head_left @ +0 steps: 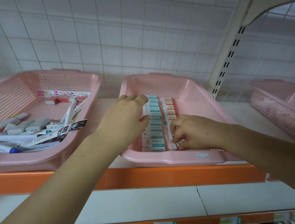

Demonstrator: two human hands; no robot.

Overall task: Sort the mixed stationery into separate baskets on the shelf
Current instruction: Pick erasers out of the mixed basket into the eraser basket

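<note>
Left hand (125, 116): fingers nearly straight and close together, thumb held apart. The fingertips rest on the far end of the teal eraser row (154, 111), centre of frame, and the palm hides that row's left edge.

Right hand (195, 131): fingers curled, tips pinching a red-labelled eraser (180, 143) at the near end of the red eraser row (171, 107).

Both rows lie side by side in the middle basket (170, 159), with a white sticker (202, 155) on its near rim.

Left basket (44, 160), left of frame: mixed pens (16, 137) and loose erasers (37, 123). Third basket (278, 109) at the right edge. All stand on the orange-edged shelf (146, 176).
</note>
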